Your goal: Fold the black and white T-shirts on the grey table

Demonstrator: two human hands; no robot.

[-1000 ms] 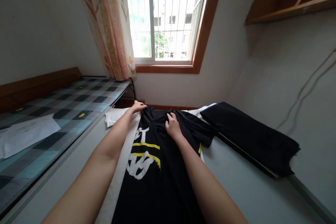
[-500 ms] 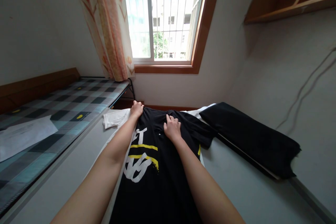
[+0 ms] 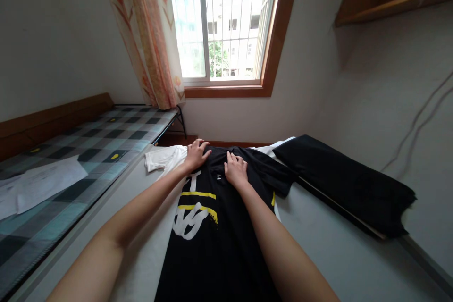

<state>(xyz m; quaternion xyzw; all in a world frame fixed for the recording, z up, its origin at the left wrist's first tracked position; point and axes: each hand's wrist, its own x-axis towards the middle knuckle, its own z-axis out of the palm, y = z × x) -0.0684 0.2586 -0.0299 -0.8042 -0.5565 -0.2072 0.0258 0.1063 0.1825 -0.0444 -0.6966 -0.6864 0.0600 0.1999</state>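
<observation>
A black T-shirt (image 3: pixel 215 255) with white lettering and yellow stripes lies lengthwise in front of me, its left side folded over toward the middle. Beneath it is a white shirt (image 3: pixel 164 156), whose sleeve shows at the left. My left hand (image 3: pixel 197 155) is over the upper left edge of the black T-shirt, fingers spread. Near the collar, my right hand (image 3: pixel 236 170) rests flat on the black cloth with its fingers stretched out. The black sleeve (image 3: pixel 279 177) extends to the right.
A folded dark cloth bundle (image 3: pixel 343 184) lies on the pale surface (image 3: pixel 329 255) at the right. On the left stands a bed with a checked mattress (image 3: pixel 106 141) and papers (image 3: pixel 53 181) on it. A curtained window (image 3: pixel 230 28) is ahead; a wooden shelf (image 3: pixel 396 12) hangs upper right.
My left hand has moved right from the T-shirt's left edge, and its fingers have gone from curled to spread. My right hand stays near the collar. The view has shifted slightly.
</observation>
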